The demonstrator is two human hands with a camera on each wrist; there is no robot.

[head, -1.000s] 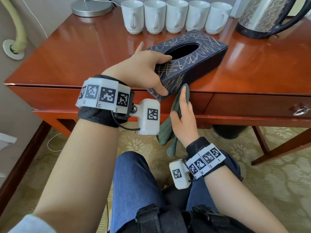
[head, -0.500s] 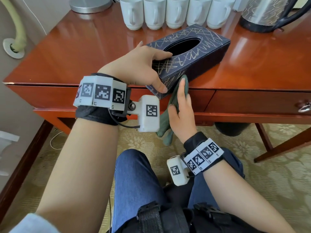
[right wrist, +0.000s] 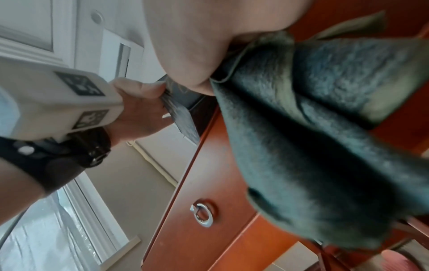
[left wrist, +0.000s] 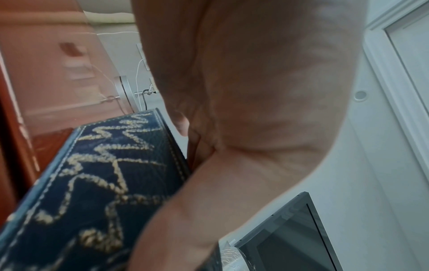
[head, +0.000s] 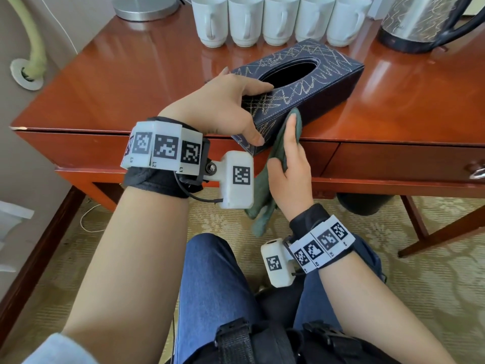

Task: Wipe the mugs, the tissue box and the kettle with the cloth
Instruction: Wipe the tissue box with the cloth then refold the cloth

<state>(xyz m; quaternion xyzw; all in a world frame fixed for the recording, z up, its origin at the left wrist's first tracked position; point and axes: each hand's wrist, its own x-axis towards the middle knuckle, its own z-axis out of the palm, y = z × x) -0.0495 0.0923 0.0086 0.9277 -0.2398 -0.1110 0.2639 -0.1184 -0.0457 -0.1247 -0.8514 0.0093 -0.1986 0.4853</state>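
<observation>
The dark blue tissue box (head: 315,82) with gold stitching lies askew on the red-brown table (head: 131,74), its near end jutting past the front edge. My left hand (head: 231,109) grips that near end, thumb on the end face, fingers over the top; the left wrist view shows the box (left wrist: 92,183) under the palm. My right hand (head: 291,151) presses the green cloth (head: 265,206) against the box's near long side, fingers straight, thumb pinching the cloth, whose tail hangs down. The cloth (right wrist: 301,128) fills the right wrist view. Several white mugs (head: 280,19) and the steel kettle (head: 420,22) stand at the back.
A silver lamp base (head: 145,6) sits at the table's back left. A drawer with a ring pull (head: 477,174) is under the top at right. A dark round object (head: 364,203) stands on the carpet under the table. My knees are just below the hands.
My right hand has slid the cloth up and farther along the box's near side. The left hand keeps its grip on the box's end.
</observation>
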